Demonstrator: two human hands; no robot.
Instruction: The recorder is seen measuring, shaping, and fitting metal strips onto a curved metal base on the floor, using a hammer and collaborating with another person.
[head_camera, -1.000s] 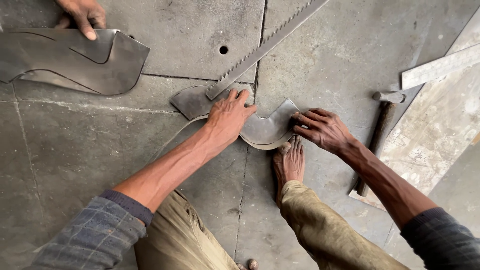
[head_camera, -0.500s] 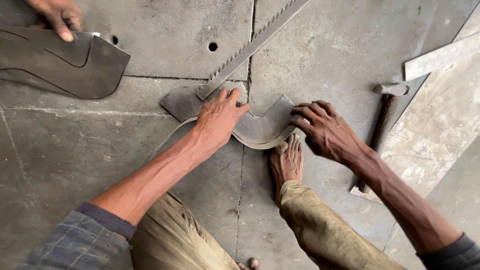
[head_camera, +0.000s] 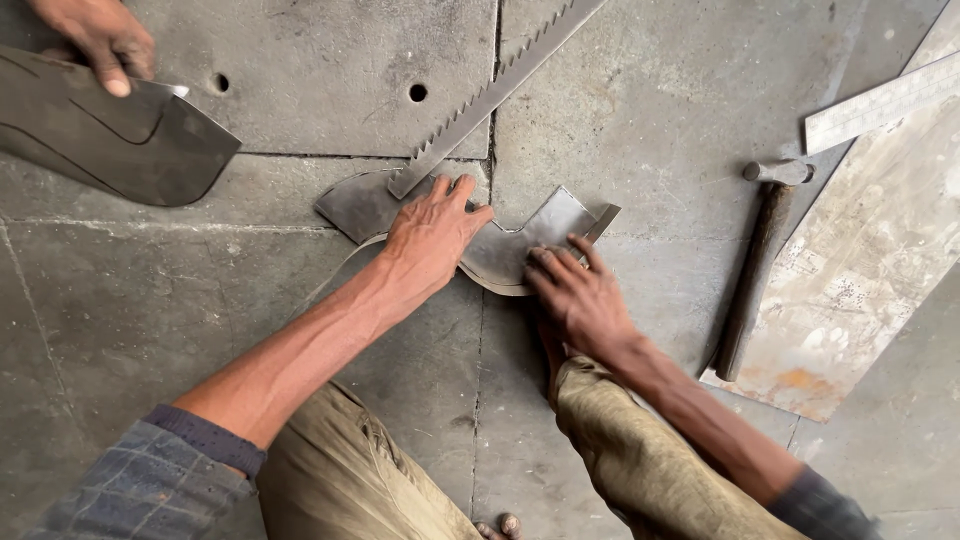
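A: Where was the left hand (head_camera: 432, 238)?

B: Flat, palm down, fingers spread & pointing toward 1 o'clock, pressing on the curved metal cutout (head_camera: 505, 250) at frame centre. Not gripping anything, just holding it to the floor.

A: And the right hand (head_camera: 580, 295)?

B: At approx 4 o'clock from the left one. Fingers bent, tips down on the cutout's lower right part, near its edge. Couldn't tell if sth small was pinched under the fingers, too hidden.

A: The cutout itself?

B: Grey sheet steel, wavy outline, lying flat on the steel floor plates (head_camera: 300, 60). One end ran out to 9 o'clock of the left hand, the other rose toward 2 o'clock of the right hand. A thin curved strip (head_camera: 335, 272) showed beside the left wrist.

A: What lay around it?

B: Long toothed saw blade (head_camera: 495, 95) running from the cutout's top edge up to 1 o'clock, its lower end touching the cutout by the left fingertips. Hammer (head_camera: 755, 260) at 3 o'clock, head up, handle pointing down, well apart from both hands. Steel ruler (head_camera: 880, 100) at 2 o'clock, on a pale stained sheet (head_camera: 860, 290).

A: Anyone else?

B: Another person's hand (head_camera: 100, 40) at 10 o'clock, fingers on a big dark shaped plate (head_camera: 110, 140). Own bare foot (head_camera: 550, 340) tucked under the right wrist, olive trousers (head_camera: 340, 470) below.
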